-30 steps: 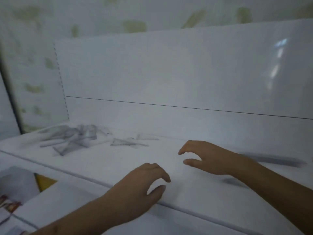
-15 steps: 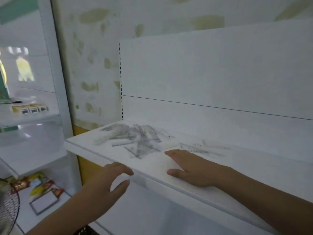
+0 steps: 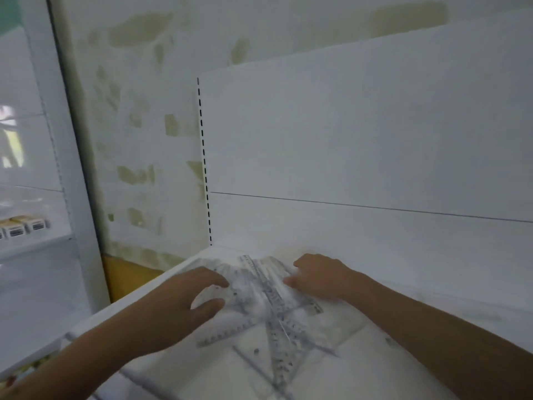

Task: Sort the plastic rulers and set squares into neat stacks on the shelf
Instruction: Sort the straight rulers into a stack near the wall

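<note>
A loose, crisscrossed pile of clear plastic rulers and set squares point(image 3: 268, 304) lies at the left end of the white shelf point(image 3: 418, 287). One long ruler point(image 3: 278, 336) runs toward me across the heap, and a set square's outline point(image 3: 253, 359) shows below it. My left hand point(image 3: 184, 304) rests on the pile's left edge, with fingers and thumb spread apart. My right hand point(image 3: 320, 277) presses on the pile's far right side with its fingers curled down. Blur hides whether it grips a piece.
The shelf's white back panel point(image 3: 360, 154) rises right behind the pile, with a slotted upright point(image 3: 203, 157) at its left end. The shelf's left edge drops off beside my left hand. A neighbouring shelf with small boxes point(image 3: 23, 226) stands at far left.
Both hands have moved forward and left onto the pile, one at each side. The view has swung left and come closer, so the pile now sits low in the middle.
</note>
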Demonstrator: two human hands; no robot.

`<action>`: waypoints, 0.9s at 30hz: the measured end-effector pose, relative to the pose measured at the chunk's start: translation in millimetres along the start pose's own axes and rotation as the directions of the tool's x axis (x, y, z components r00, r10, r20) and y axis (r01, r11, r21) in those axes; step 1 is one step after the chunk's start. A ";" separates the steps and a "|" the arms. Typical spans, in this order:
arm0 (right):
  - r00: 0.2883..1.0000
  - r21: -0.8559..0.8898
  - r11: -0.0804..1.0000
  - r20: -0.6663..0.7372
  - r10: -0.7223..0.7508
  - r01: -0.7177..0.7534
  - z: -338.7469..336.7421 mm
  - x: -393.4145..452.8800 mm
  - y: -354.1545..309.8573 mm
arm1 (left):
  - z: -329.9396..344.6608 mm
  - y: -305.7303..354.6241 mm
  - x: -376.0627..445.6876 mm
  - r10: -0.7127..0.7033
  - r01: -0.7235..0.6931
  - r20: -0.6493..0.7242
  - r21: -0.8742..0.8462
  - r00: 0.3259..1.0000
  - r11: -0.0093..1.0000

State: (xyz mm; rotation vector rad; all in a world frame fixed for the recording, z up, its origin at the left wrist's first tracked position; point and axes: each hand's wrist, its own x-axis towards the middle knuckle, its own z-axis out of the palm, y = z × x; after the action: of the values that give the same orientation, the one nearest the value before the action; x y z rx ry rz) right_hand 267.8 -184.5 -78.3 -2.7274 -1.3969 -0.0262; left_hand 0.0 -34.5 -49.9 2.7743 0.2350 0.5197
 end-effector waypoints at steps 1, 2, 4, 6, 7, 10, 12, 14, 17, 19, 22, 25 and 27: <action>1.000 0.009 1.000 0.006 -0.002 0.002 3.2 5.9 -2.5 | 2.1 -5.8 11.9 0.015 -0.015 0.012 0.005 1.000 1.000; 1.000 0.014 1.000 0.011 -0.006 0.006 5.9 9.2 -4.5 | 4.1 -9.8 23.0 0.039 -0.039 0.033 0.011 0.999 0.999; 1.000 0.026 1.000 0.019 -0.013 0.013 7.8 10.3 -6.1 | 10.4 -14.8 46.7 0.088 -0.090 0.087 0.021 0.992 0.996; 0.999 0.052 0.998 0.019 -0.029 0.028 5.2 4.2 -4.8 | 20.6 -18.8 73.5 0.145 -0.152 0.142 0.038 0.979 0.988; 0.999 0.062 0.997 0.009 -0.038 0.038 3.1 -0.6 -4.1 | 27.0 -20.4 88.1 0.168 -0.178 0.168 0.048 0.971 0.983; 1.000 0.005 1.000 -0.025 -0.014 0.014 -1.8 -22.1 -3.1 | 50.6 -24.1 133.6 0.235 -0.245 0.239 0.015 0.942 0.969; 0.999 -0.118 0.992 -0.026 0.037 -0.040 -5.0 -37.5 -4.6 | 66.9 -24.1 157.5 0.254 -0.262 0.280 -0.008 0.926 0.965; 0.995 -0.196 0.976 -0.042 0.090 -0.097 -7.2 -51.9 -3.6 | 82.2 -21.9 172.8 0.274 -0.282 0.322 -0.024 0.906 0.959; 0.975 -0.167 0.964 -0.121 0.187 -0.205 -5.7 -75.6 2.5 | 102.5 -17.9 179.4 0.361 -0.363 0.360 -0.063 0.860 0.930; 0.952 -0.065 0.961 -0.171 0.255 -0.269 -2.6 -92.7 4.4 | 107.6 -16.6 176.3 0.406 -0.418 0.357 -0.046 0.841 0.907; 0.935 0.035 0.959 -0.215 0.281 -0.280 -0.9 -103.0 6.0 | 105.1 -21.3 169.6 0.454 -0.460 0.321 -0.060 0.831 0.886; 0.926 0.092 0.958 -0.246 0.286 -0.272 5.0 -98.8 8.5 | 96.7 -26.1 166.2 0.460 -0.480 0.338 -0.028 0.821 0.877; 0.912 0.127 0.947 -0.257 0.320 -0.297 10.2 -95.0 10.8 | 89.4 -24.2 165.9 0.441 -0.477 0.381 0.001 0.812 0.879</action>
State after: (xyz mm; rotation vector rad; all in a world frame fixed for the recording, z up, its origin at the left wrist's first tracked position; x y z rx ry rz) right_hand 220.9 -266.9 -93.9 -2.7096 -0.8657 -0.3057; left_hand 183.9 -0.2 -83.1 2.9515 -0.5291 0.0702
